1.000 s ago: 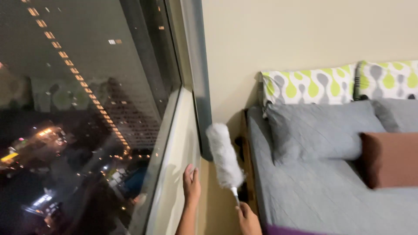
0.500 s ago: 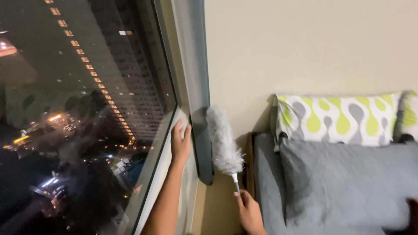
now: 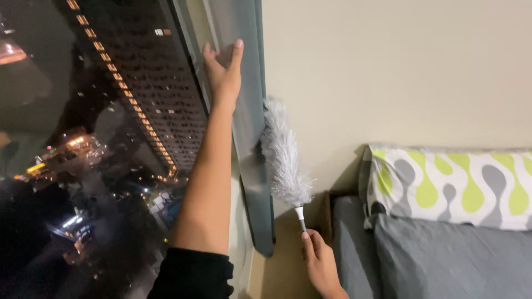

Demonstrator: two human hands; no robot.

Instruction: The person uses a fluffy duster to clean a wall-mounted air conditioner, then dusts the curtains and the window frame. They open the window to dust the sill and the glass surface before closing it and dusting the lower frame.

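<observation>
My right hand (image 3: 320, 264) grips the thin handle of a fluffy white duster (image 3: 284, 155), held upright with its head against the right edge of a grey curtain panel (image 3: 249, 127). My left hand (image 3: 223, 69) is raised high, fingers spread, pressing flat on the grey panel beside the window frame (image 3: 191, 44). My left forearm runs up the middle of the view, with a black sleeve at the elbow.
A large dark window (image 3: 94, 149) with city lights fills the left. A beige wall (image 3: 399, 72) stands to the right. Below right is a bed with a green and grey patterned pillow (image 3: 449, 185) and a grey pillow (image 3: 443, 260).
My left hand has climbed from the lower sill up to the top of the grey panel. The duster has risen along the panel's edge, and the view has moved closer to the wall.
</observation>
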